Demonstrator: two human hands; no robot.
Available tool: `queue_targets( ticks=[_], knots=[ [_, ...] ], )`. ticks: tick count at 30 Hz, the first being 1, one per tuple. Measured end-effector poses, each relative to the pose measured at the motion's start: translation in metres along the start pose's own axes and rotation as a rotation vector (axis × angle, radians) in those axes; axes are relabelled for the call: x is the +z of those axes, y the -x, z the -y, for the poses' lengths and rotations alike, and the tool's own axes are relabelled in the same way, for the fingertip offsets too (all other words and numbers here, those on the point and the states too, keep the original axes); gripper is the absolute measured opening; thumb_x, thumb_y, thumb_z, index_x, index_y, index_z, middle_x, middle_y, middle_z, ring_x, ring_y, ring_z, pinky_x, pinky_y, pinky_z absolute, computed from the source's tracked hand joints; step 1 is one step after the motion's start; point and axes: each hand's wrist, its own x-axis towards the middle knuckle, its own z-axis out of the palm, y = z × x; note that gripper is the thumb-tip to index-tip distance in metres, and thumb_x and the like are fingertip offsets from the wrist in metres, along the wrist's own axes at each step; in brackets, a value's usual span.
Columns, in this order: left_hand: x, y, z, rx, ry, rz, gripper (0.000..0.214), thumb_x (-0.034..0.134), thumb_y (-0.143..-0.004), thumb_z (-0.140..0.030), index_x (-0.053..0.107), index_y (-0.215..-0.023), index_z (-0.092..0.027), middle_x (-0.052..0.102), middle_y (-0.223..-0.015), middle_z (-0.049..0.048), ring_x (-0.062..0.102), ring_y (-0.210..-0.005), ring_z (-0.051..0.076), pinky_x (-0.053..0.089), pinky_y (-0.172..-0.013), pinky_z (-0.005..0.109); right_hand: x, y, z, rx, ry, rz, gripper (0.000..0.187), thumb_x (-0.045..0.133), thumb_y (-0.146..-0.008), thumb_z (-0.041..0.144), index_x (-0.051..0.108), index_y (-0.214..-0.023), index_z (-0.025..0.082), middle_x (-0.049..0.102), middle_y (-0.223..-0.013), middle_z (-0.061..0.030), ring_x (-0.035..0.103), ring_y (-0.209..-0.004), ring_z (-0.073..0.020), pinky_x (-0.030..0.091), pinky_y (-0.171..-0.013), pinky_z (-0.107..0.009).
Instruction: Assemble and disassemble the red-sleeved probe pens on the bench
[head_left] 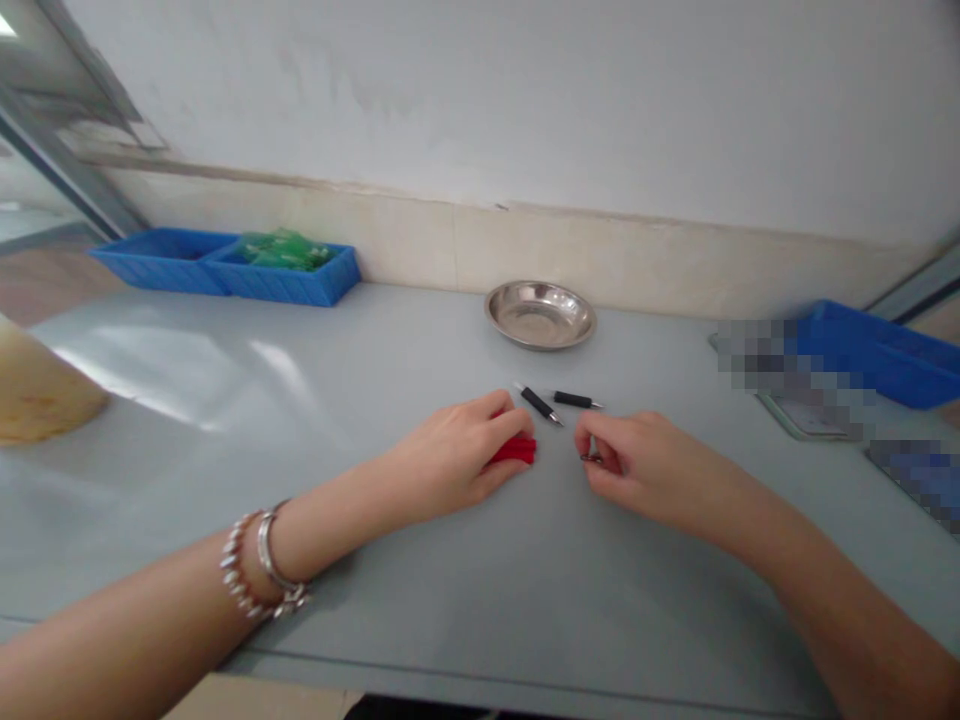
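Observation:
My left hand (469, 450) is closed around a bright red object (516, 451); its ribbed end sticks out between thumb and fingers, and the rest is covered. Just across from it, my right hand (626, 455) pinches a small dark metallic piece (591, 458), too small to name. Beyond the hands, two short pen parts with black grips lie on the table: one pen part (538, 404) slants towards me, and the other pen part (574, 399) lies almost level, near my right fingertips.
A round steel dish (541, 317) stands at the back of the grey table (420, 620). Blue trays (281, 285) sit back left, one holding green plastic (281, 250). Another blue tray (885, 350) and pixelated phone-like items (814, 415) are at right. A yellowish rounded object (45, 390) is far left.

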Motion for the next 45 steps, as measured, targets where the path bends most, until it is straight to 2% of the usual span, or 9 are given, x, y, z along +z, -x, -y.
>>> queue_targets(
  ticks=[11, 26, 31, 36, 45],
  knots=[
    [-0.006, 0.000, -0.005, -0.029, -0.092, 0.059, 0.016, 0.045, -0.082, -0.025, 0.053, -0.093, -0.016, 0.048, -0.084, 0.0042, 0.050, -0.070, 0.013, 0.041, -0.063, 0.024, 0.009, -0.007, -0.012, 0.103, 0.164, -0.102, 0.009, 0.043, -0.077, 0.015, 0.051, -0.081, 0.017, 0.053, -0.064, -0.0013, 0.047, -0.059, -0.0134, 0.027, -0.054, -0.024],
    [-0.004, -0.001, -0.006, -0.042, -0.113, 0.039, 0.020, 0.044, -0.083, -0.027, 0.055, -0.094, -0.015, 0.049, -0.085, 0.0046, 0.050, -0.069, 0.013, 0.041, -0.063, 0.024, 0.007, -0.009, -0.008, 0.039, -0.021, -0.435, 0.010, 0.051, -0.075, 0.012, 0.057, -0.083, 0.015, 0.062, -0.069, -0.0005, 0.052, -0.059, -0.0114, 0.036, -0.057, -0.023],
    [-0.006, -0.001, -0.007, -0.053, -0.137, 0.049, 0.017, 0.044, -0.083, -0.027, 0.054, -0.089, -0.016, 0.048, -0.083, 0.0041, 0.049, -0.067, 0.012, 0.040, -0.061, 0.023, 0.006, -0.007, -0.008, 0.029, -0.091, -0.407, 0.009, 0.054, -0.078, 0.014, 0.062, -0.081, 0.016, 0.066, -0.071, -0.0018, 0.059, -0.062, -0.0127, 0.040, -0.058, -0.023],
    [-0.006, 0.000, -0.006, -0.045, -0.152, 0.045, 0.016, 0.044, -0.083, -0.028, 0.054, -0.088, -0.016, 0.047, -0.082, 0.0035, 0.048, -0.065, 0.012, 0.039, -0.059, 0.023, 0.006, -0.010, -0.007, 0.009, 0.011, -0.384, 0.008, 0.058, -0.076, 0.012, 0.066, -0.077, 0.015, 0.068, -0.076, -0.0039, 0.059, -0.067, -0.0150, 0.042, -0.064, -0.026],
    [-0.004, 0.000, -0.005, -0.029, -0.153, 0.023, 0.018, 0.045, -0.081, -0.028, 0.054, -0.093, -0.016, 0.049, -0.083, 0.0043, 0.050, -0.069, 0.013, 0.041, -0.064, 0.025, 0.006, -0.012, -0.004, 0.085, 0.039, -0.254, 0.014, 0.055, -0.077, 0.011, 0.067, -0.084, 0.015, 0.068, -0.086, -0.0061, 0.060, -0.078, -0.0181, 0.044, -0.073, -0.029]
  ],
)
